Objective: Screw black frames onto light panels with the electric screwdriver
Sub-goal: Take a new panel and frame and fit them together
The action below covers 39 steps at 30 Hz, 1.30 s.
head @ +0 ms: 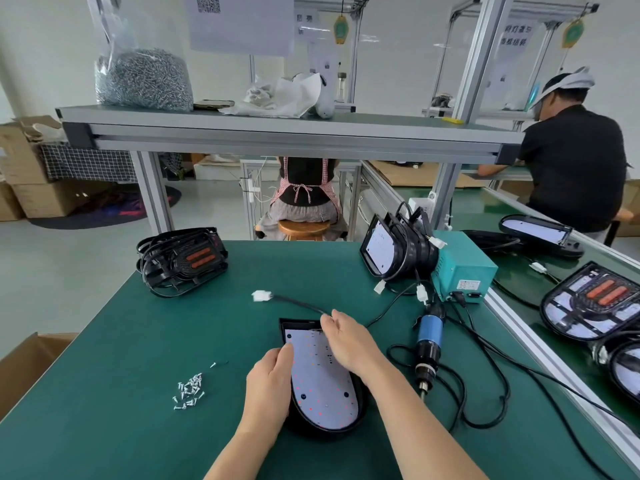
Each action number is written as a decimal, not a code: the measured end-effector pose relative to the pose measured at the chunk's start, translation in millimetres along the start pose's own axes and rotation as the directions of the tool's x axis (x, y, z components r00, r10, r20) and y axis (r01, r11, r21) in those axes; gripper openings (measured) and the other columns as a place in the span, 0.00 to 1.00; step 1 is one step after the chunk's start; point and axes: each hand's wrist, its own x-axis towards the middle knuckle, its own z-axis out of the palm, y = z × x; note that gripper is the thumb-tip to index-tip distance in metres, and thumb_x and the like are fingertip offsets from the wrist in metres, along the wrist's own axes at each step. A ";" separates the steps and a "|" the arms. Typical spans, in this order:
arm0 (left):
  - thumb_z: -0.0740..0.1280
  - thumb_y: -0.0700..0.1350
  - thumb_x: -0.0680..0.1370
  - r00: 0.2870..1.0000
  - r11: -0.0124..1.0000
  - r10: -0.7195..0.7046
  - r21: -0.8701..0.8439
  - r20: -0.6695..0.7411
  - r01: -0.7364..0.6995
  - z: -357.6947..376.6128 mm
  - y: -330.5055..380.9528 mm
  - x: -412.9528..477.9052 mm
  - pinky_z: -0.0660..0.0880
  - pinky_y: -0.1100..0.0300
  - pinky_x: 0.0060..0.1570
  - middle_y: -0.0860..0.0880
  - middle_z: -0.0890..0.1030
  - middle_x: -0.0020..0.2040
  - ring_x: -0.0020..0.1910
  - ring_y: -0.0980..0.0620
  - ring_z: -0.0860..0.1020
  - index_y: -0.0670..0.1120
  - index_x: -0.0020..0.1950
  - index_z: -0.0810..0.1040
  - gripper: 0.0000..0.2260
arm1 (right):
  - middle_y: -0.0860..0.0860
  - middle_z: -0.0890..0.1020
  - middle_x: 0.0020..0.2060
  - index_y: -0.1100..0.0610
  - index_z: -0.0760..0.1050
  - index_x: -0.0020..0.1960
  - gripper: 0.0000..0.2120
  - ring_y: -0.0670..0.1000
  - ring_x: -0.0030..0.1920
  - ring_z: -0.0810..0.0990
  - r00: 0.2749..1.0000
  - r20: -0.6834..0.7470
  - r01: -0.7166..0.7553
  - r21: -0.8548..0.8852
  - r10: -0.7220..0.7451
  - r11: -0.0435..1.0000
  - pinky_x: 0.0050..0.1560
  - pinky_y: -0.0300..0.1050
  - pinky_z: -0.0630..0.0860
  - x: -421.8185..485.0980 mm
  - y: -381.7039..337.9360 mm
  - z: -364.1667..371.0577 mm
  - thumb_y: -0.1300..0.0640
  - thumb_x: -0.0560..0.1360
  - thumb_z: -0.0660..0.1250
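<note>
A light panel (320,386) with a white LED board in a black housing lies on the green table in front of me. My left hand (268,386) rests on its left edge, fingertips on the white board. My right hand (348,341) lies over its upper right part, fingers curled near the black cable (298,303) that ends in a white plug (259,295). Whether it pinches the cable I cannot tell. The blue electric screwdriver (428,348) lies to the right, untouched. Several loose screws (188,391) lie to the left. Black frames (181,259) are stacked at the back left.
A stack of panels (394,251) leans against a teal power box (462,268) at the back right. Screwdriver cables (485,382) loop across the right side. Finished panels (592,303) lie on the conveyor to the right. A bag of screws (143,77) sits on the shelf. Two people work behind.
</note>
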 end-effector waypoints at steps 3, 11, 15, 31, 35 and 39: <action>0.62 0.50 0.81 0.997 0.988 0.031 0.155 -0.068 -0.020 -2.5 -1.6 2.9 0.60 0.56 0.31 0.51 0.64 0.31 0.31 0.52 0.60 0.45 0.36 0.62 0.17 | 0.54 0.51 0.83 0.58 0.48 0.83 0.29 0.54 0.81 0.55 1.000 0.010 0.025 -0.103 -0.024 0.994 0.76 0.47 0.56 -18.1 7.9 9.2 0.49 0.87 0.51; 0.67 0.56 0.77 0.982 0.941 0.120 0.333 -0.147 -0.065 -15.7 -0.6 11.6 0.67 0.59 0.32 0.54 0.75 0.28 0.31 0.54 0.72 0.48 0.35 0.76 0.16 | 0.45 0.69 0.76 0.52 0.71 0.76 0.32 0.40 0.75 0.63 0.974 -0.223 0.065 0.381 0.023 0.922 0.76 0.37 0.57 -47.4 22.1 21.7 0.72 0.76 0.55; 0.62 0.63 0.78 0.966 0.900 0.161 0.433 -0.201 -0.060 -18.2 5.4 19.8 0.66 0.57 0.32 0.57 0.73 0.25 0.31 0.53 0.72 0.50 0.32 0.71 0.21 | 0.48 0.67 0.77 0.57 0.72 0.75 0.31 0.40 0.74 0.62 0.956 -0.292 0.096 0.403 0.028 0.910 0.74 0.32 0.54 -48.0 23.2 28.0 0.75 0.76 0.54; 0.66 0.42 0.81 0.739 0.960 0.110 0.263 -0.665 0.094 -111.8 52.9 172.4 0.69 0.49 0.46 0.41 0.65 0.69 0.43 0.41 0.73 0.41 0.67 0.68 0.16 | 0.48 0.74 0.72 0.51 0.75 0.73 0.34 0.50 0.73 0.71 0.921 -0.386 0.123 0.418 0.054 0.900 0.76 0.52 0.66 -39.8 29.5 35.5 0.77 0.73 0.57; 0.65 0.43 0.82 0.688 0.920 -0.004 0.267 -0.726 0.287 -142.9 49.8 198.2 0.71 0.43 0.49 0.39 0.62 0.71 0.45 0.37 0.75 0.41 0.69 0.64 0.18 | 0.46 0.76 0.70 0.51 0.76 0.72 0.34 0.48 0.72 0.71 0.917 -0.390 0.105 0.445 0.086 0.889 0.75 0.49 0.66 -40.6 25.4 36.5 0.77 0.73 0.58; 0.63 0.46 0.83 0.740 0.893 -0.036 0.311 -0.672 0.326 -155.6 36.3 210.9 0.75 0.42 0.57 0.39 0.74 0.65 0.58 0.34 0.77 0.41 0.69 0.70 0.16 | 0.46 0.78 0.69 0.49 0.78 0.69 0.34 0.54 0.65 0.78 0.896 -0.432 0.111 0.446 0.105 0.888 0.72 0.54 0.69 -42.2 22.8 36.8 0.77 0.72 0.60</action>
